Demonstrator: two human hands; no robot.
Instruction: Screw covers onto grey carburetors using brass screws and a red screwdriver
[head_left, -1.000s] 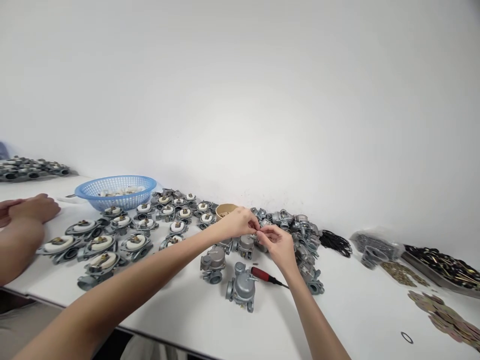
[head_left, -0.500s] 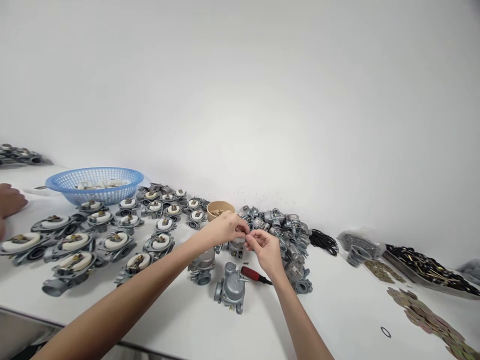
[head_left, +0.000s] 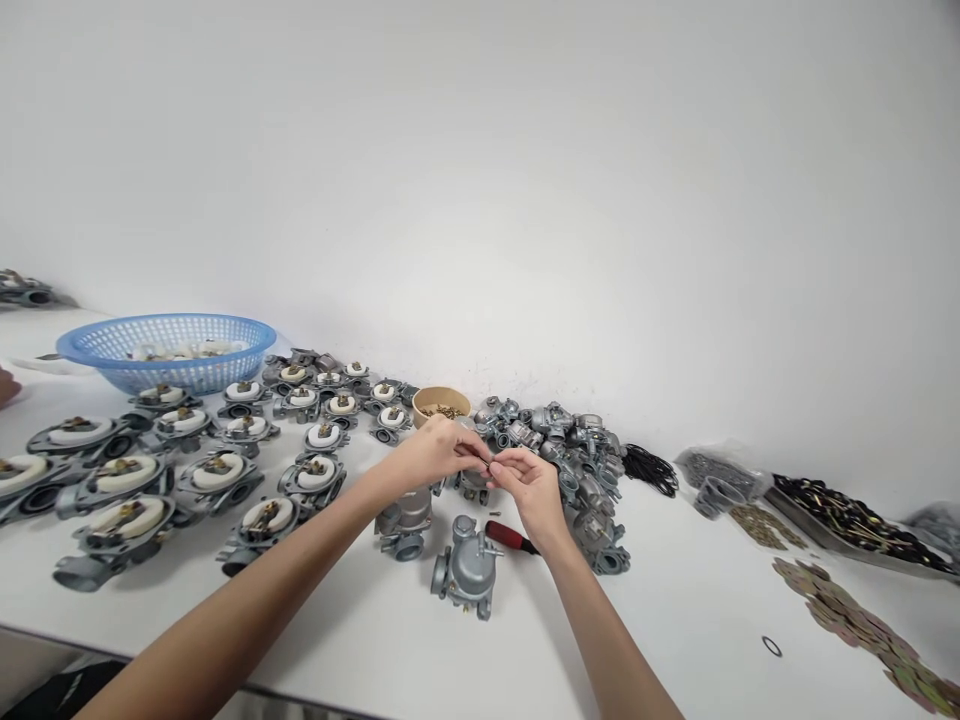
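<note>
My left hand (head_left: 448, 449) and my right hand (head_left: 528, 490) meet fingertip to fingertip over the middle of the table. Both are closed in a pinch around something tiny, too small to name. Just below them a carburetor (head_left: 466, 565) stands on the table, with a second carburetor (head_left: 405, 524) to its left, partly behind my left wrist. A red-handled screwdriver (head_left: 507, 536) lies beside my right wrist, its shaft running under it. Near the handle rests a small screw (head_left: 494, 514). Behind my left hand is a round tan tub (head_left: 442, 400) of small brass-coloured parts.
Left stand rows of open carburetor bodies (head_left: 219, 470) with white floats, and a blue basket (head_left: 165, 330). Carburetors (head_left: 592, 460) are heaped behind my right hand. Further right lie black rings (head_left: 649, 470), a metal tray (head_left: 832, 540) and flat plates (head_left: 847, 620). Another person's hand (head_left: 7, 386) shows far left.
My pinched hands stay together and have shifted very slightly. The view has turned a little, so objects on the left sit further left. The other person's hand is mostly out of view now.
</note>
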